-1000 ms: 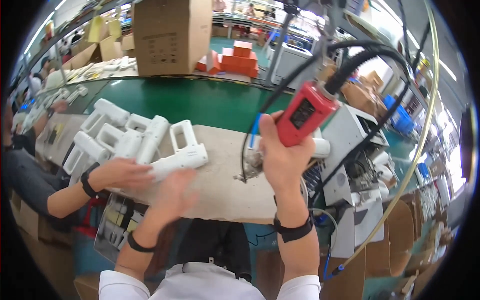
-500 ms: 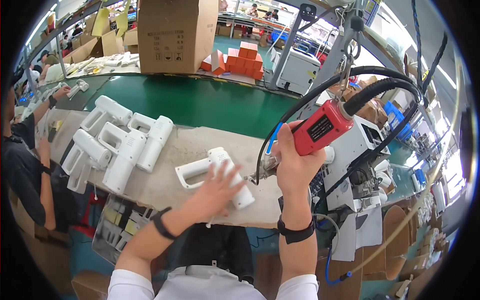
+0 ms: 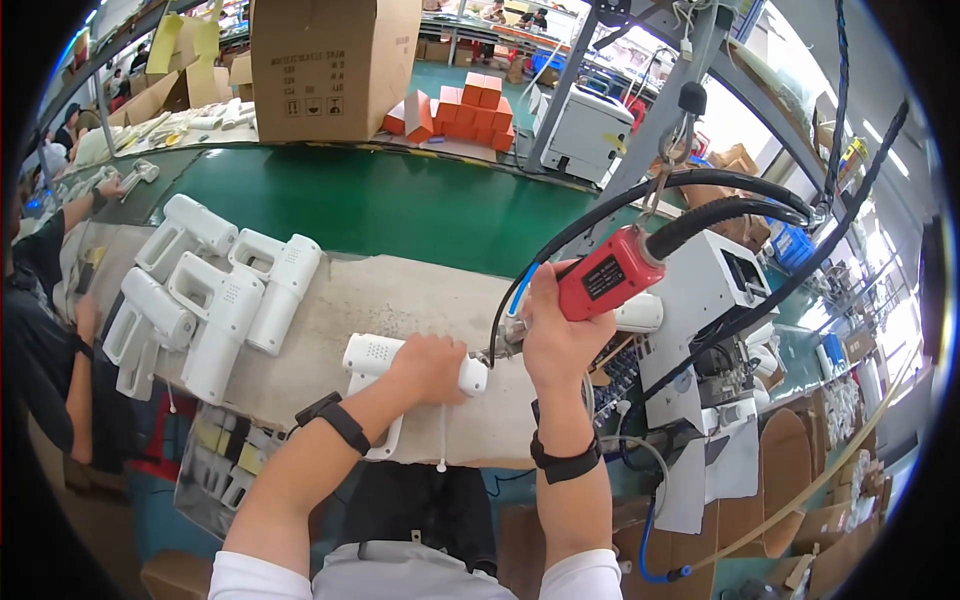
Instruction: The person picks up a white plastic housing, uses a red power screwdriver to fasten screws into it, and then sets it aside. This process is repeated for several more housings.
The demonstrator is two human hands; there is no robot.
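My right hand (image 3: 562, 345) is wrapped round a red electric screwdriver (image 3: 622, 268), tilted so that its metal tip points left. That tip is at the right end of a white handle-shaped device (image 3: 373, 352); whether it touches cannot be made out. My left hand (image 3: 430, 368) grips the device's barrel from above, covering its middle. The device lies crosswise on the cardboard-covered bench (image 3: 390, 292), its loop handle toward me. A short white cord with a small knob hangs beside it over the bench edge.
Several similar white devices (image 3: 215, 300) are heaped at the left. A co-worker (image 3: 45, 330) sits beyond them. Behind the bench runs a green surface (image 3: 350, 205) with a large carton (image 3: 325, 75) and orange boxes (image 3: 475, 108). Black cables (image 3: 690, 180) loop above my right hand; a white machine (image 3: 690, 300) stands right.
My left hand has closed on the white device, which has turned from upright-slanting to crosswise, its handle now toward me. The screwdriver has come slightly left and down, its tip at the device's end.
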